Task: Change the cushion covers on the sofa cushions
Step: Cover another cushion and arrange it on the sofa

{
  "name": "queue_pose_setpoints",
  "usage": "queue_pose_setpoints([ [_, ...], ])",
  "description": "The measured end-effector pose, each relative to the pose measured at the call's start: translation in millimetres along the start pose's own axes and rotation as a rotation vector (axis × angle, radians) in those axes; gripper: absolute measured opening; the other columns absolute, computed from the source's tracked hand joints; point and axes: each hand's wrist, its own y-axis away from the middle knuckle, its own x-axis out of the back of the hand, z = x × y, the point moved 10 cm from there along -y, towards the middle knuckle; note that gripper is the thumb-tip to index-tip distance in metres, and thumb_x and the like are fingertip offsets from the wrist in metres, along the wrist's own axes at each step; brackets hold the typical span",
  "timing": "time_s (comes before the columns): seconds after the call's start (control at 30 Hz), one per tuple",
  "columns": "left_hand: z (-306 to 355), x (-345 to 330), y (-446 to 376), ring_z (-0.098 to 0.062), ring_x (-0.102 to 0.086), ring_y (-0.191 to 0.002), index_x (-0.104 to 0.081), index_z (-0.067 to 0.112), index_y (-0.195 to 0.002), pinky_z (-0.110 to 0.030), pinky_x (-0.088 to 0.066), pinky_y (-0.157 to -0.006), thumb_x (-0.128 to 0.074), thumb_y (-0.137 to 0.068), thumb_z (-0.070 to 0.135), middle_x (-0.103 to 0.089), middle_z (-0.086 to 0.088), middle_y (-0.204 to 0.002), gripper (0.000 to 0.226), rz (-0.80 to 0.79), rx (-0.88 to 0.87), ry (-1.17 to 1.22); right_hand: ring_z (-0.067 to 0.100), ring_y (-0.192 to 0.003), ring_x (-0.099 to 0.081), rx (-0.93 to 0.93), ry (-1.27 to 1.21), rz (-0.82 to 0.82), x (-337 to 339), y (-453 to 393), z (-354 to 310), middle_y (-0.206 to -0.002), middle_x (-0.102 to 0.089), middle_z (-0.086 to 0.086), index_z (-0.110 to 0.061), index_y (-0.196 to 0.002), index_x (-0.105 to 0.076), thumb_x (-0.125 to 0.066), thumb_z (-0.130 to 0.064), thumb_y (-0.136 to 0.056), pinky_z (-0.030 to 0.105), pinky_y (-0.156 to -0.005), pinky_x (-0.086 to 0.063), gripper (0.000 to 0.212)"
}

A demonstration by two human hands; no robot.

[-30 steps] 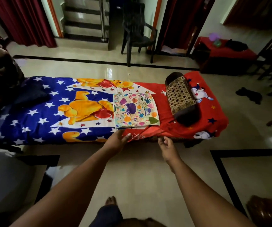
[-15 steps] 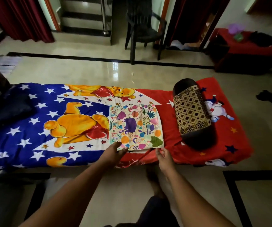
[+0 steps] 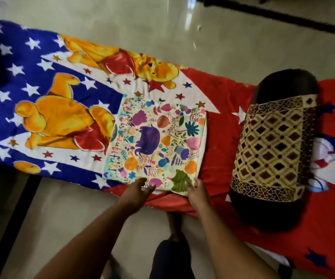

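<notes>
With both the left hand (image 3: 137, 191) and right hand (image 3: 195, 190) pinching the near edge of the flat cushion cover (image 3: 156, 141) on the bed (image 3: 223, 121), they are risking dragging the bedsheet (image 3: 41, 93) along.

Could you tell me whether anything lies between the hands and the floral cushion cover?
Nothing visible does: the left hand and right hand already touch the near edge of the flat floral fabric cushion cover.
</notes>
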Motion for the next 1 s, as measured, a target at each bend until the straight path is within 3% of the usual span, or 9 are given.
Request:
queue_pose_setpoints([
  [0.1, -2.9, -31.5, -28.7, -0.024, -0.056, -0.127, -0.049, 0.014, -0.145, -0.036, -0.045, -0.106, -0.057, -0.092, 0.061, -0.055, -0.010, -0.144, 0.071, -0.008, 0.051, 0.003, 0.029, -0.119, -0.060, -0.101, -0.002, -0.014, 4.6, -45.4, 27.0, -0.137, -0.059, 0.011, -0.010, -0.139, -0.047, -0.072, -0.029, -0.091, 0.040, -0.100, -0.050, 0.057],
  [0.2, -7.3, -51.3, -43.7, -0.025, -0.053, -0.130, -0.047, 0.011, -0.147, -0.035, -0.043, -0.107, -0.056, -0.095, 0.056, -0.052, -0.011, -0.146, 0.069, 0.016, 0.099, 0.044, 0.031, -0.128, -0.052, -0.307, -0.019, -0.109, -3.9, -58.2, 48.7, -0.141, -0.053, 0.007, -0.015, -0.147, -0.037, -0.073, -0.039, -0.089, 0.039, -0.098, -0.042, 0.073],
  [0.37, -18.5, -71.6, -53.4, -0.024, -0.049, -0.135, -0.046, 0.013, -0.148, -0.033, -0.039, -0.107, -0.054, -0.096, 0.056, -0.050, -0.010, -0.149, 0.068, 0.059, 0.138, 0.057, 0.031, -0.127, -0.052, -0.413, -0.110, -0.126, -20.2, -73.9, 63.1, -0.133, -0.055, 0.009, -0.014, -0.142, -0.047, -0.068, -0.030, -0.095, 0.039, -0.093, -0.039, 0.054],
  [0.47, -16.2, -76.6, -57.4, -0.025, -0.050, -0.133, -0.046, 0.015, -0.148, -0.033, -0.040, -0.107, -0.056, -0.095, 0.056, -0.049, -0.010, -0.150, 0.068, 0.053, 0.124, 0.048, 0.030, -0.113, -0.062, -0.366, -0.119, -0.010, -22.8, -83.8, 57.8, -0.124, -0.063, 0.013, -0.004, -0.133, -0.053, -0.070, -0.015, -0.092, 0.035, -0.079, -0.046, 0.046],
  [0.53, -11.0, -73.4, -57.3, -0.026, -0.046, -0.136, -0.043, 0.019, -0.150, -0.036, -0.039, -0.109, -0.059, -0.092, 0.059, -0.046, -0.009, -0.152, 0.072, 0.063, 0.094, -0.017, 0.030, -0.106, -0.066, -0.270, -0.077, 0.003, -27.5, -85.5, 41.2, -0.122, -0.067, 0.018, 0.001, -0.128, -0.059, -0.068, -0.007, -0.090, 0.034, -0.079, -0.051, 0.039],
  [0.67, 8.9, -54.4, -45.8, -0.025, -0.017, -0.152, -0.017, 0.032, -0.159, -0.045, -0.024, -0.120, -0.072, -0.078, 0.063, -0.020, -0.001, -0.165, 0.102, 0.134, -0.016, -0.231, 0.022, -0.098, -0.072, 0.001, -0.142, -0.211, -57.4, -40.9, -27.8, -0.109, -0.075, 0.008, -0.010, -0.113, -0.069, -0.075, -0.013, -0.085, 0.040, -0.090, -0.058, 0.029],
  [0.73, 15.6, -37.0, -36.0, -0.023, -0.014, -0.153, -0.015, 0.034, -0.159, -0.047, -0.020, -0.120, -0.075, -0.075, 0.060, -0.017, 0.000, -0.166, 0.107, 0.216, -0.010, -0.229, 0.025, -0.100, -0.072, 0.083, -0.227, -0.332, -72.2, -6.3, -57.7, -0.109, -0.075, 0.009, -0.012, -0.111, -0.069, -0.074, -0.006, -0.084, 0.042, -0.090, -0.058, 0.029],
  [0.87, 9.9, 24.6, -0.5, -0.023, -0.046, -0.136, -0.055, 0.039, -0.135, -0.053, -0.035, -0.112, -0.069, -0.086, 0.033, -0.052, 0.005, -0.146, 0.051, 0.461, 0.010, -0.107, 0.022, -0.086, -0.074, 0.142, -0.408, -0.423, -84.9, 58.9, -117.5, -0.099, -0.077, 0.007, -0.012, -0.111, -0.066, -0.064, 0.013, -0.087, 0.031, -0.070, -0.059, 0.034],
  [1.0, -5.3, 92.8, 66.6, -0.016, -0.066, -0.103, -0.069, 0.029, -0.113, -0.038, -0.055, -0.087, -0.057, -0.091, 0.016, -0.072, 0.005, -0.112, 0.028, 0.659, -0.035, 0.317, 0.025, -0.105, -0.071, 0.241, -0.421, -0.516, -104.1, 121.4, -168.4, -0.117, -0.072, 0.007, -0.017, -0.124, -0.057, -0.062, 0.012, -0.089, 0.036, -0.084, -0.059, 0.046],
])
